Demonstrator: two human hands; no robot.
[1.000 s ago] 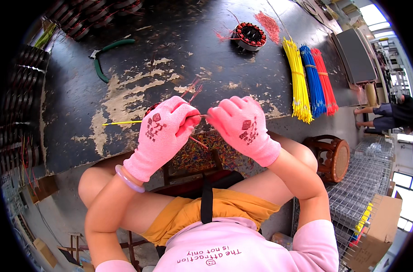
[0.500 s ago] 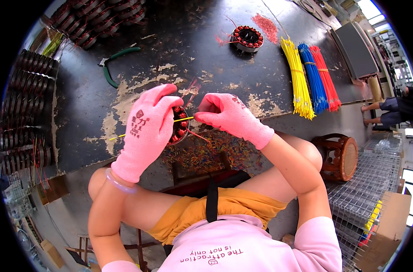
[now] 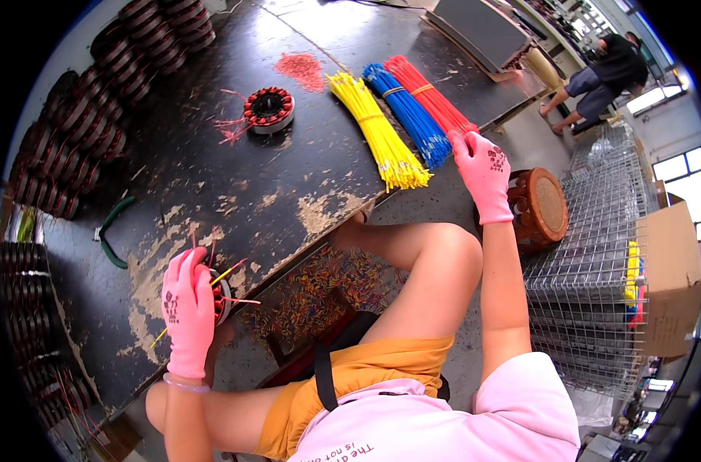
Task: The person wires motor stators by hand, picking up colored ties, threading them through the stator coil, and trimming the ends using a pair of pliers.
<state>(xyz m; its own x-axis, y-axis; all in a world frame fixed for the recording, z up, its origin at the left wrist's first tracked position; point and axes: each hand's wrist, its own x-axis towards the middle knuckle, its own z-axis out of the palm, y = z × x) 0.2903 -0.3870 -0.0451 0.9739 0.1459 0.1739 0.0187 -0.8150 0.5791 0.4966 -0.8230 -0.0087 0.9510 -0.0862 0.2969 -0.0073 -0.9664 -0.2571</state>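
My left hand (image 3: 187,316), in a pink glove, is closed around a motor stator (image 3: 225,296) with red coils at the table's near edge, covering much of it. A yellow wire (image 3: 225,274) crosses the stator and passes beneath the glove; loose red leads stick out. My right hand (image 3: 483,171), gloved alike, reaches far right, its fingers pinched on the near ends of a bundle of red wires (image 3: 427,92). Beside that lie a tied blue wire bundle (image 3: 408,115) and a tied yellow wire bundle (image 3: 377,131).
A second stator (image 3: 269,110) sits on the worn black table (image 3: 235,173) near red scraps (image 3: 301,71). Stacked stators (image 3: 81,127) line the left. A green-handled tool (image 3: 112,235) lies nearby. Right are a wooden stool (image 3: 537,209), a wire cage (image 3: 585,269) and another person (image 3: 608,77).
My right hand has left the stator and moved right to the red wire bundle. My left hand stays on the stator. The view has swung to the right.
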